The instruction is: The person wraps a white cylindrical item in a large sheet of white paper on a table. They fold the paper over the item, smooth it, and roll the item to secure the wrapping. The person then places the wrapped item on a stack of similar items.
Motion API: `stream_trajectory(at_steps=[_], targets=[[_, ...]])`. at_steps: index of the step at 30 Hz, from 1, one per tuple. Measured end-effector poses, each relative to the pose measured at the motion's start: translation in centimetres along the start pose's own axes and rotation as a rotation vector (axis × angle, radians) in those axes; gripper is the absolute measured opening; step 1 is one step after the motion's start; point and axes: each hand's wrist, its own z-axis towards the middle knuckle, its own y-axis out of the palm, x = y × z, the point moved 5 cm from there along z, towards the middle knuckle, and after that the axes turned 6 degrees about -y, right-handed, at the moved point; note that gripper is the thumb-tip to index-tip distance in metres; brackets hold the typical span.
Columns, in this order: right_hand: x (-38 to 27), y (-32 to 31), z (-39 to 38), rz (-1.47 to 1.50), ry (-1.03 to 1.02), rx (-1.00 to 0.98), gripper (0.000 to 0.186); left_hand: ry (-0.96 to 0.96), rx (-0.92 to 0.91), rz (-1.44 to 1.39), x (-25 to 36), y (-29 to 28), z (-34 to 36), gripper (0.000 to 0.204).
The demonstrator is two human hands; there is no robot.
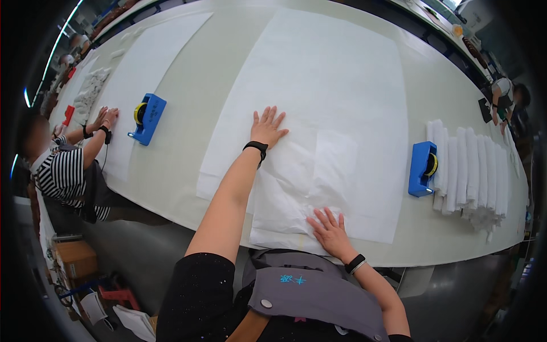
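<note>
One spread, palm-down right hand point(333, 235) rests on the crumpled white sheet point(288, 194) toward its near end, the left hand point(268, 131), equally splayed, lies by its far left edge, and the larger white sheet point(339, 74) (long axis pointing away) stretches beyond both.

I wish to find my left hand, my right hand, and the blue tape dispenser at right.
Left hand point(266, 130): head view, back of hand.
Right hand point(332, 235): head view, back of hand.
Blue tape dispenser point(419, 166): head view, blue body.

Workshop: broad worktable point(188, 102), tape dispensers point(151, 119)
</note>
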Motion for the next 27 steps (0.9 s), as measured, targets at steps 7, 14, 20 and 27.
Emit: stream_trajectory(at_steps=[7, 14, 20, 27], targets=[[0.2, 0.2, -0.1, -0.002, 0.013, 0.021, 0.049, 0.516, -0.059, -0.097, -0.9, -1.7, -7.0, 0.064], [0.2, -0.4, 0.1, 0.006, -0.003, -0.008, 0.049, 0.078, 0.046, -0.357, -4.7, 1.0, -6.5, 0.063], [0.2, 0.3, -0.2, -0.001, 0.007, -0.019, 0.049, 0.456, -0.002, -0.217, 3.8, 0.0, -12.6, 0.058], [0.1, -0.6, 0.3, 0.093, 0.021, 0.006, 0.049, 0.51, -0.091, -0.212, 1.2, 1.7, -20.4, 0.06]])
